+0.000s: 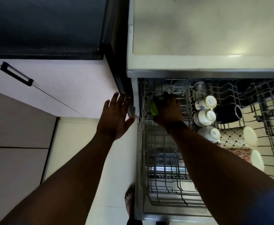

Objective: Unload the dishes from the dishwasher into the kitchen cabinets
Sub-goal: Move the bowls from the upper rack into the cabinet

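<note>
Right hand (pixel 167 109) curls over a green item (pixel 154 107) in the upper rack's (pixel 159 159) rear-left corner, left hand (pixel 115 117) spread idle; risk: snagging tines, jostling neighbouring cups (pixel 205 111).

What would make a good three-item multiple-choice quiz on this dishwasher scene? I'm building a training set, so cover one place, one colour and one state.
1. Where do the white floral ceramic cups sit?
A. on the countertop
B. in the pulled-out wire rack
C. on the floor

2. What colour is the item under the right hand?
A. green
B. red
C. black

3. How is the left hand?
A. gripping a plate
B. clenched in a fist
C. open, fingers spread

Answers:
1 B: the white floral ceramic cups lie on their sides in the grey wire dishwasher rack.
2 A: the right hand closes over a green object.
3 C: the left hand shows straight, spread fingers beside the white cabinet and holds nothing.
</note>
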